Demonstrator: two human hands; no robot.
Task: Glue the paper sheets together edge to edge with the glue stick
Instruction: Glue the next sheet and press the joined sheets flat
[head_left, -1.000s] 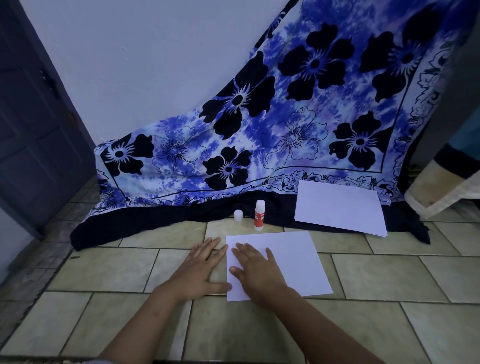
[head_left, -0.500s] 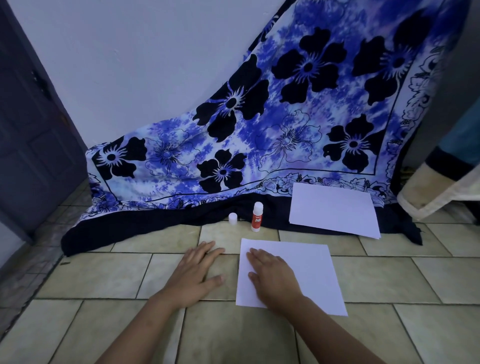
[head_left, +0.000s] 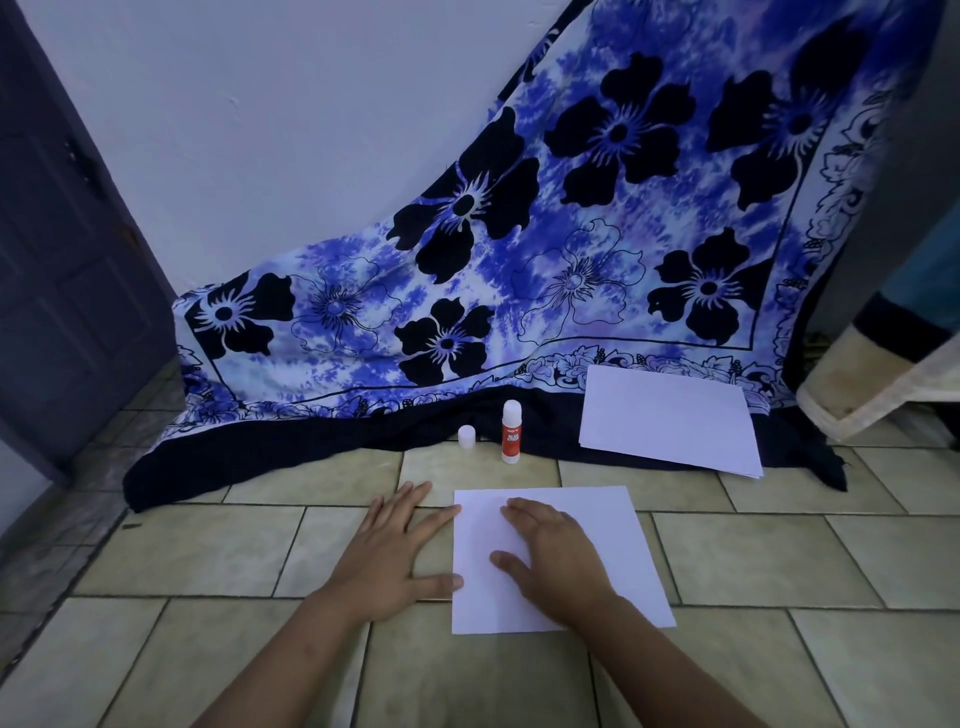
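A white paper sheet (head_left: 613, 525) lies flat on the tiled floor in front of me. My right hand (head_left: 556, 556) rests on it, palm down with fingers straight. Flat on the tiles, my left hand (head_left: 395, 551) touches the sheet's left edge with its fingertips and thumb. Behind them an uncapped glue stick (head_left: 511, 432) stands upright, white with an orange label, and its small white cap (head_left: 466, 436) sits just to its left. A stack of white paper sheets (head_left: 670, 420) lies further back on the right, partly on the cloth's dark hem.
A blue and black flowered cloth (head_left: 519, 260) hangs from the white wall down onto the floor. A dark door (head_left: 57, 249) stands at the left. A pale towel or cloth edge (head_left: 883, 384) hangs at the far right. Beige floor tiles (head_left: 779, 561) surround the sheet.
The sheet under my right hand has slid a little to the right across the tiles and now lies squarer to me. My left hand stays beside its left edge.
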